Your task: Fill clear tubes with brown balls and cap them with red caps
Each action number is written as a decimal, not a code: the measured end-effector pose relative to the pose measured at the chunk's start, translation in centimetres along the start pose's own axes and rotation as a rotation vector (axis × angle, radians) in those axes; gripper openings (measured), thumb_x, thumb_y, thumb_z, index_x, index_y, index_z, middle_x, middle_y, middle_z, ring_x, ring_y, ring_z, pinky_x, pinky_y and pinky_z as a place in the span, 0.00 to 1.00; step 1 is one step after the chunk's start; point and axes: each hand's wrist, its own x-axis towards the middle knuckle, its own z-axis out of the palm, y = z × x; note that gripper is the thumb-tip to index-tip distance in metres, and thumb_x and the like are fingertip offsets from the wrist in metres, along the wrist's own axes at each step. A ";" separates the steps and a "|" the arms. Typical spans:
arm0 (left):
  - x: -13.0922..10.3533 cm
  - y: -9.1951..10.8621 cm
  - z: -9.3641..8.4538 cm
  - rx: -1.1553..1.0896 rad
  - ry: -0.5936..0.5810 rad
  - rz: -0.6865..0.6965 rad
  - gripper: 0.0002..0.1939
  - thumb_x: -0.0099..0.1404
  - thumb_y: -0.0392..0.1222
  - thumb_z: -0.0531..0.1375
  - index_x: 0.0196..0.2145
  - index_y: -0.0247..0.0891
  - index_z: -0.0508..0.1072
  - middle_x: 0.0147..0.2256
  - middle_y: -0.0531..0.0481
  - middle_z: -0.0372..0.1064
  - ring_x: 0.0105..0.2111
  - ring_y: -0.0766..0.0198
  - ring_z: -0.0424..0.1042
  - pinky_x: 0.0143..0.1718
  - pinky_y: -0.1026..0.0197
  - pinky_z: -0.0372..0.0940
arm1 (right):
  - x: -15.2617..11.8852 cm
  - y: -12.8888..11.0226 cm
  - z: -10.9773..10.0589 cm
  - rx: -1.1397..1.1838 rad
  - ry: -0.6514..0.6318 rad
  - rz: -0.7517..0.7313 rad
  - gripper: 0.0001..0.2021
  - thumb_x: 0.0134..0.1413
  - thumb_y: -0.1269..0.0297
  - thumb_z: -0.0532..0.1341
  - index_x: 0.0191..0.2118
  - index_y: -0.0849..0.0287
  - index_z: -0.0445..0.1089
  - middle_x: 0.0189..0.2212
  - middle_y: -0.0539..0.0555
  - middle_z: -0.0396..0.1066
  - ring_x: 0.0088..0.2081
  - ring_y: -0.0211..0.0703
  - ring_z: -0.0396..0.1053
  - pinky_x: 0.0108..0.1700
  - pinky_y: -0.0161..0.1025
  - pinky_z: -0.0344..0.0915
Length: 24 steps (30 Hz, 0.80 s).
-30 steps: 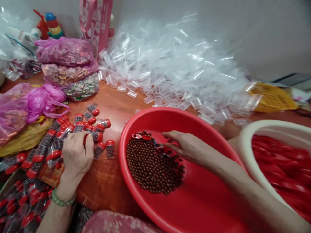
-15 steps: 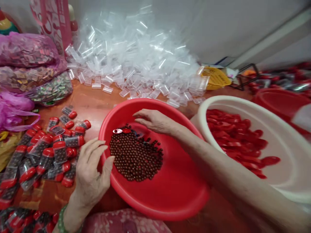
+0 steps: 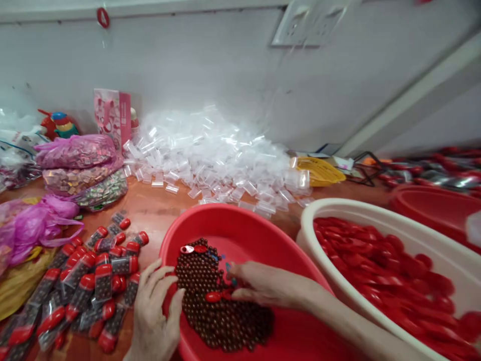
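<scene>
1. Two hands work at the red basin (image 3: 240,228); the brown beads lie in a heap against its left part.
2. Step in hand, as judged: handling among the beads. The right hand (image 3: 259,283) is inside the basin, thumb and fingers drawn together on a small red piece (image 3: 213,297) at the heap's surface. Its grip is partly hidden; blue bits (image 3: 228,268) show beside the fingertips.
3. The left hand (image 3: 156,311) has its fingers spread at the basin's left rim, with nothing visible in it. Contact with the rim cannot be confirmed.
4. Next move, as judged: it calls for a steady pinch and a level wrist, since the round beads would roll readily if pushed.
5. Right edge: the white tub (image 3: 305,225), holding red parts (image 3: 376,271), stands just beside the basin. The right forearm passes over the basin's right side, so sideways travel needs height.
6. Far edge: transparent plastic pieces (image 3: 210,160) reach close behind the rim.
7. Left edge: a strip of table (image 3: 153,216) separates basin and red-capped bottles (image 3: 103,281).
8. Open room: the basin's red floor shows right of the beads.
</scene>
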 end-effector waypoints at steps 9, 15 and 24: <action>15.8 -6.4 4.8 0.117 -0.302 -0.407 0.15 0.65 0.38 0.56 0.49 0.31 0.69 0.46 0.37 0.72 0.46 0.55 0.73 0.49 0.53 0.68 | 11.9 7.2 -7.2 -0.070 -0.050 0.211 0.15 0.64 0.60 0.52 0.41 0.65 0.72 0.34 0.56 0.74 0.35 0.43 0.72 0.37 0.39 0.69; 22.0 -10.3 10.3 0.339 -0.346 -0.393 0.27 0.60 0.35 0.60 0.57 0.38 0.63 0.58 0.33 0.60 0.60 0.46 0.59 0.58 0.44 0.58 | 20.2 7.9 -4.2 -0.229 -0.268 0.209 0.15 0.63 0.58 0.58 0.51 0.59 0.67 0.50 0.57 0.68 0.46 0.45 0.69 0.47 0.48 0.70; 22.1 -13.8 15.0 0.450 -0.410 -0.403 0.29 0.58 0.61 0.60 0.50 0.40 0.70 0.63 0.35 0.51 0.64 0.40 0.51 0.58 0.41 0.55 | 24.3 10.1 -0.6 -0.362 -0.290 0.136 0.16 0.63 0.59 0.58 0.53 0.59 0.66 0.51 0.58 0.67 0.47 0.45 0.69 0.48 0.48 0.69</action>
